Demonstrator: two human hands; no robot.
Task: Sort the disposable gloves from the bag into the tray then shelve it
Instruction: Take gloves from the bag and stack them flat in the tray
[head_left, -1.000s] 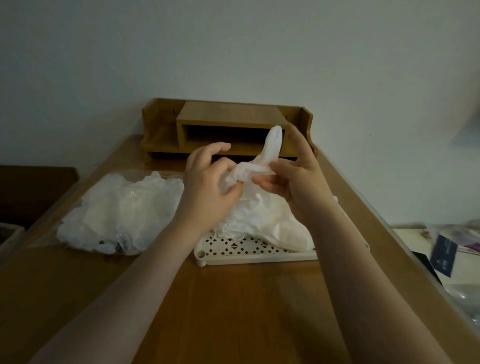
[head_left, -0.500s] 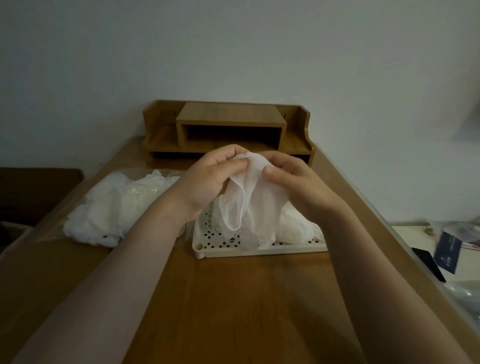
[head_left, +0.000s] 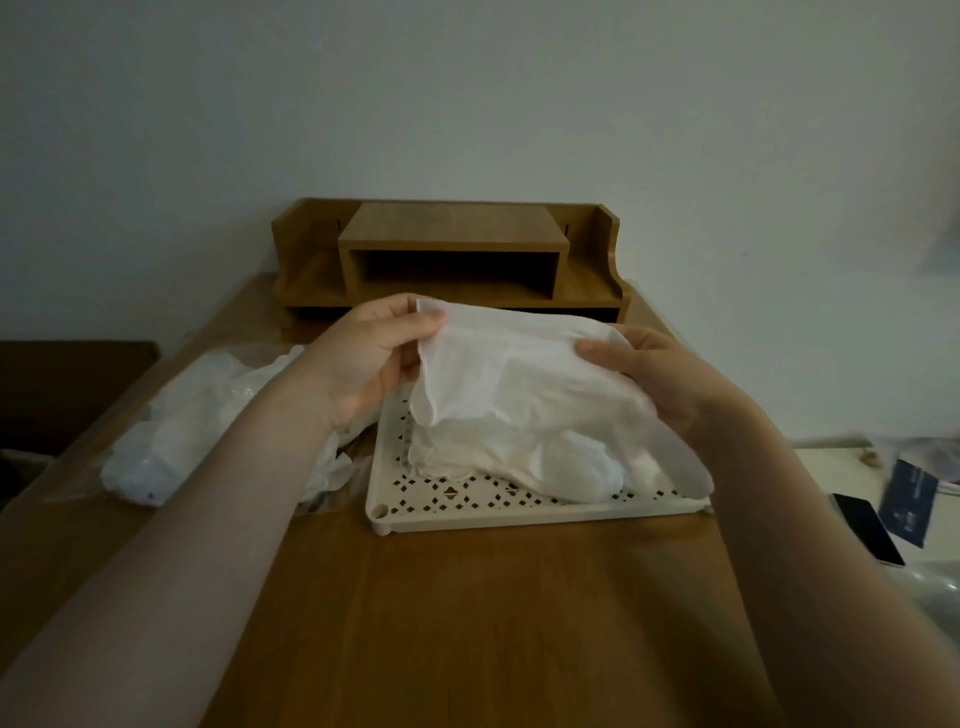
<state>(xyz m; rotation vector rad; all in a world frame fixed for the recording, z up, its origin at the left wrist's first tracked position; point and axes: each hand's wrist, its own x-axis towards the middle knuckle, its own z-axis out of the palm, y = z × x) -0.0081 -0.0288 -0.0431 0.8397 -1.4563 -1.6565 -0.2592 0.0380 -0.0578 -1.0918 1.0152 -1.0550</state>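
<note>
Both hands hold a glove (head_left: 524, 374) spread above the tray (head_left: 519, 512).
The left hand (head_left: 371, 358) pinches the glove's cuff and the right hand (head_left: 660, 374) grips its other end. More gloves (head_left: 519, 457) lie in the tray. The bag (head_left: 192, 415) lies left of the tray on the counter (head_left: 467, 623); the shelf (head_left: 452, 260) stands behind it.
</note>
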